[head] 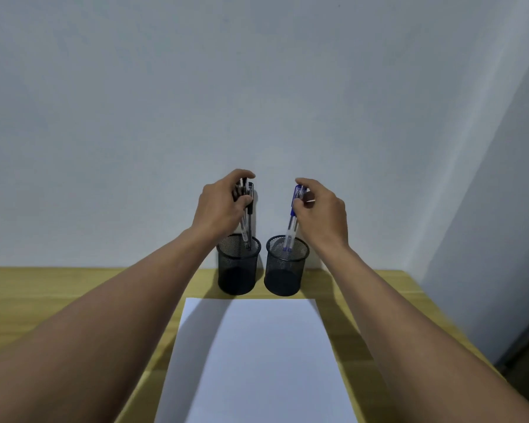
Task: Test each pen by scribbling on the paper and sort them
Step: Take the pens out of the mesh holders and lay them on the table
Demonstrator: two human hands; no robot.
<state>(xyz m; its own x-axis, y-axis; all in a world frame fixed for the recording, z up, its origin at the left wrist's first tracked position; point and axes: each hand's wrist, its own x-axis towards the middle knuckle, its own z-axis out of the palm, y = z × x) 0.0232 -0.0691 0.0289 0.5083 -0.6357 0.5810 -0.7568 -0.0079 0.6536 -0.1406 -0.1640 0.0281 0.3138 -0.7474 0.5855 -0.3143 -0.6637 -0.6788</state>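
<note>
**Both hands on the pens, paper unmarked**

A pale wall (257, 87) fills the upper view, and a wooden desk (58, 288) runs along its foot. A white sheet of paper (257, 361) lies centred on the desk between the person's forearms, near enough to write on; it shows no scribbles, so testing has probably not begun.

Two black mesh cups stand side by side against the wall, just behind the paper's far edge. The left cup (238, 270) holds several black pens (247, 227), and the left hand (223, 206) is closed round their upper ends as a bundle. The right cup (284, 270) holds blue pens (290, 230); the right hand (321, 215) pinches their caps between thumb and fingertips.

The colours already sit apart, one to each cup. Both hands grip high on the barrels, which suits lifting the pens straight out.
</note>
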